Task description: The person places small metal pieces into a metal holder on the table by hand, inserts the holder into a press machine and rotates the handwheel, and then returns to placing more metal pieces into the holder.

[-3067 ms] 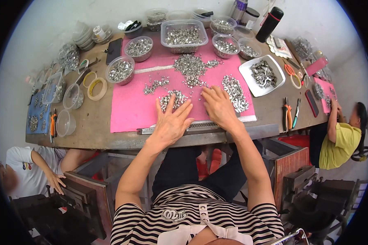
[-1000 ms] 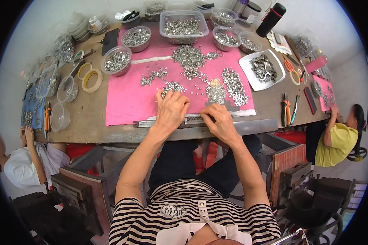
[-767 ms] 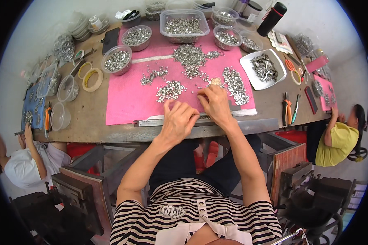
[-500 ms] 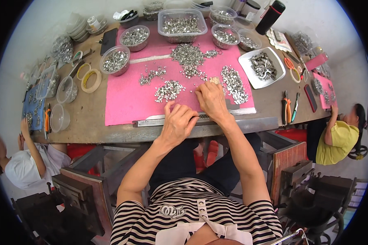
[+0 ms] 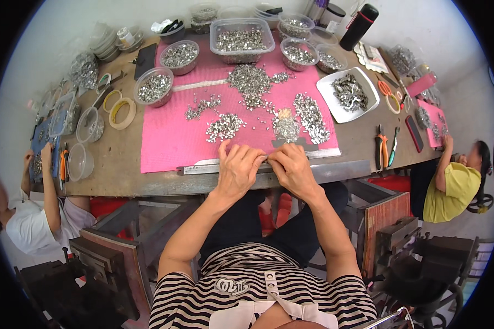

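Note:
My left hand [image 5: 238,168] and my right hand [image 5: 292,170] meet over a long metal bar [image 5: 200,170] at the front edge of the bench. Both have thumb and fingers pinched together, tip to tip. Whatever sits between the fingertips is too small to make out. Just beyond my right hand lies a heap of fine silvery pins [image 5: 286,129], with some gold-coloured ones at its far end. Small shiny metal pieces [image 5: 225,126] are spread on the pink mat [image 5: 164,145] past my left hand. Another pile of metal pieces [image 5: 312,118] lies to the right.
A white tray [image 5: 335,114] of metal links stands at right, near pliers [image 5: 379,148] and a tweezer-like tool [image 5: 394,145]. Tubs of metal parts [image 5: 242,52] line the back. Tape rolls [image 5: 123,112] lie at left. One person [image 5: 33,219] works at left, another [image 5: 455,189] at right.
My right hand has drawn back from the heap of pins toward me and now meets my left fingertips over the bar, uncovering the heap. My left hand has barely moved.

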